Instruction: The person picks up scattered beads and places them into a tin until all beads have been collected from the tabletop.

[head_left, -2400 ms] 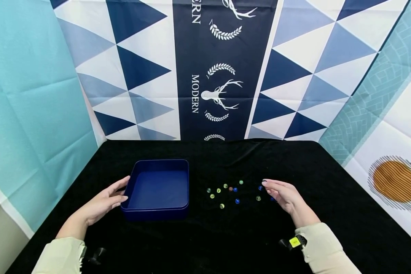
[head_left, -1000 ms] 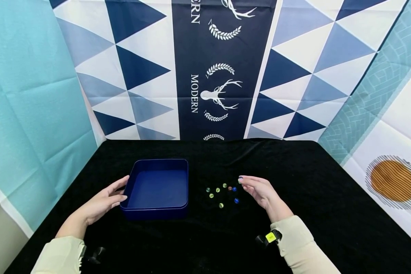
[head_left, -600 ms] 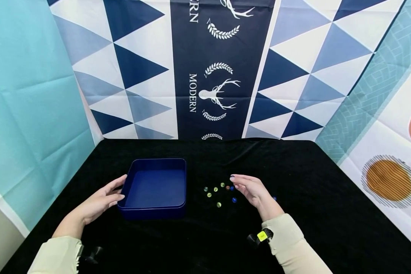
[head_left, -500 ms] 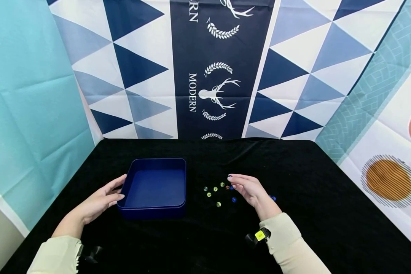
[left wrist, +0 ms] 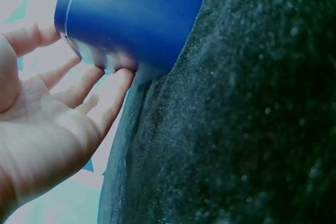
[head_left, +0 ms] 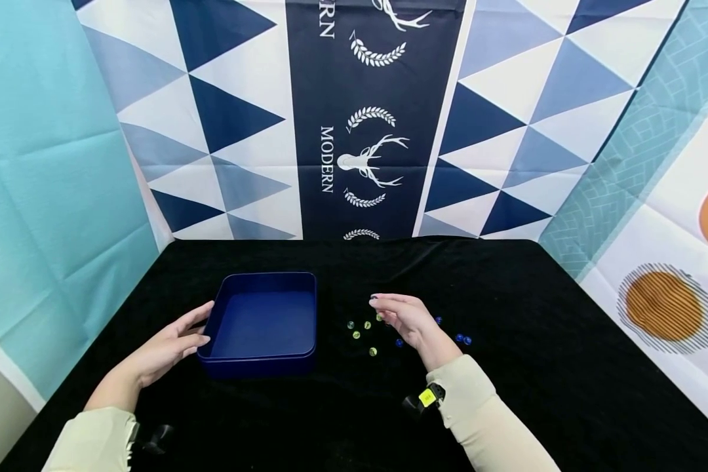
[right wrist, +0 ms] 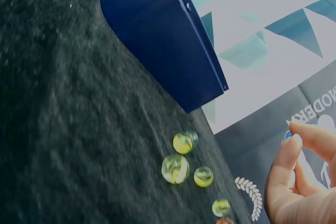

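I observe open air between the right hand [head_left: 410, 321] and the blue box [head_left: 259, 367], passable above the scattered marbles [head_left: 373, 352]. At cloth level, those marbles and the box's upright right wall obstruct. The box's top admits entry from above; the left hand [head_left: 166, 349], touching the left wall, blocks that side. Bare black cloth [head_left: 307, 426] runs in front

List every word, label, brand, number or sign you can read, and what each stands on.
"MODERN": turned sideways, on the dark backdrop band.
"ERN": same band, higher up, cut off by the head view's top edge.
Yellow label by the right sleeve: marks too small to read.
Left wrist view, top edge: cut-off lettering, unreadable.
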Available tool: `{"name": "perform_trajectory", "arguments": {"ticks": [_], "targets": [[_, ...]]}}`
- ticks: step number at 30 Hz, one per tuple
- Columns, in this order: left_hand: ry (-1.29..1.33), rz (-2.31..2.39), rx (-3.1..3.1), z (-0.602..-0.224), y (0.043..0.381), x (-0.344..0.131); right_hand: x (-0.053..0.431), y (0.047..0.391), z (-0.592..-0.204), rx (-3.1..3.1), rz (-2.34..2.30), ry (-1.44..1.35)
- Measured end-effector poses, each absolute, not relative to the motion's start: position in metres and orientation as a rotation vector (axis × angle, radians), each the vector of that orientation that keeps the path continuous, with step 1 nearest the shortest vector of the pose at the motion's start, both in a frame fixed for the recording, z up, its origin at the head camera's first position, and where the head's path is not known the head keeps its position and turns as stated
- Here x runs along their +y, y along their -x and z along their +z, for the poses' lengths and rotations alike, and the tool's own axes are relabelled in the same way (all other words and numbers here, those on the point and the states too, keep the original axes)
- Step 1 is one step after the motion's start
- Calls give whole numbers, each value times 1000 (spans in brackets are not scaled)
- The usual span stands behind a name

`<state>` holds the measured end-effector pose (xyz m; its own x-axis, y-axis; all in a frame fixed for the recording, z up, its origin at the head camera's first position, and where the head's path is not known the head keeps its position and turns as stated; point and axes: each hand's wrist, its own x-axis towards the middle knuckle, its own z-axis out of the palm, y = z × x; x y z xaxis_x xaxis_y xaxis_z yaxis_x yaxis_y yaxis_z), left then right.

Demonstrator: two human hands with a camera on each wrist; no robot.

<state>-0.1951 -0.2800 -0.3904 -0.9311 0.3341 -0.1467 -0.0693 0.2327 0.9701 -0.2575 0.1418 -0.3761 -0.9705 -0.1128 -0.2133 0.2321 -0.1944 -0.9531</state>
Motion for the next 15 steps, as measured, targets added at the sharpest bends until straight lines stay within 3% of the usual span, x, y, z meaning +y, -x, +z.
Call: {"name": "perform_trajectory", "arguments": {"ticks": [15], "targets": [[-251,1755,2205,-393,195,-280,114,260,-378,1853,-2252,-158]]}}
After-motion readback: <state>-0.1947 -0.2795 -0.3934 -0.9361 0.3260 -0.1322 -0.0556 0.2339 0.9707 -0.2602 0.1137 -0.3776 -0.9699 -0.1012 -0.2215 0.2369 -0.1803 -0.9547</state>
